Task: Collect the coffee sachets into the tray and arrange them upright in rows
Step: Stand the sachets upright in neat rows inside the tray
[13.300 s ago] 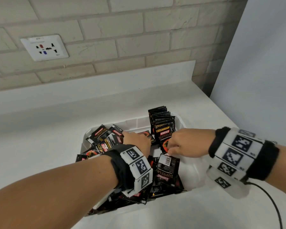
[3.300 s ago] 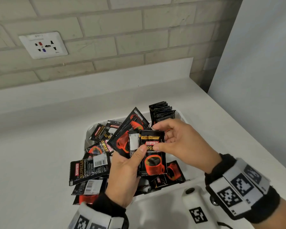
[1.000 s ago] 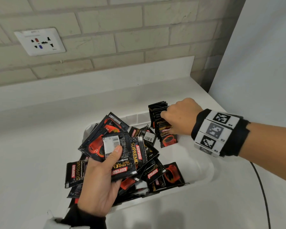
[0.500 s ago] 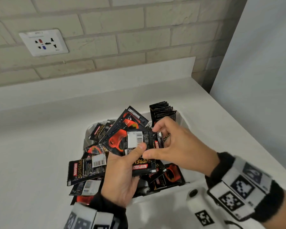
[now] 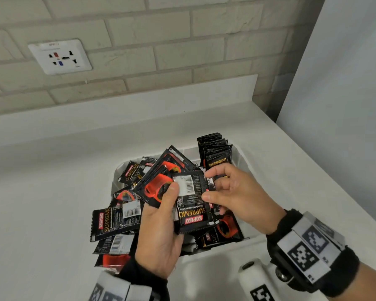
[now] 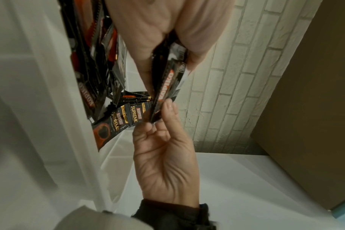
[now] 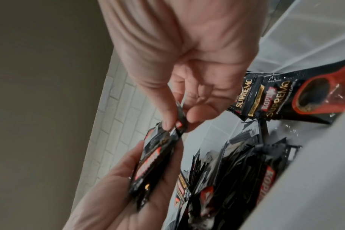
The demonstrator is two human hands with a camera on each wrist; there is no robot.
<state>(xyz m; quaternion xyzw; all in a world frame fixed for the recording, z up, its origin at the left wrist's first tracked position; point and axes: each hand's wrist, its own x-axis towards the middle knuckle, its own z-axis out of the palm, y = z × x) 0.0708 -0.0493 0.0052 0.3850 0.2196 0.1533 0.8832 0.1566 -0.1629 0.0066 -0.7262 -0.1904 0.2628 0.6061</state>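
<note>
Presently a fan of coffee sachets point(image 5: 178, 192) is gripped in the left hand point(image 5: 159, 237) above the tray point(image 5: 240, 156), so single ones can be drawn. One sachet's edge is pinched by the right hand point(image 5: 237, 198), probably for the upright row point(image 5: 215, 153) at the tray's far right corner.

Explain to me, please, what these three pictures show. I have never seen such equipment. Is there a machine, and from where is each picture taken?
No machine is here: a person works with two bare hands. Cameras are worn on the head and on each wrist, on bands with black-and-white square markers.

The head view looks down on a white counter below a brick wall with a wall socket. On the counter stands a white tray full of black coffee sachets. Most lie in a loose pile; some stand in an upright row at the far right corner.

The left hand holds a fan of sachets. The right hand pinches the edge of one of them, its grip between thumb and fingers.

The wrist views show the same hands from below, close up.
</note>
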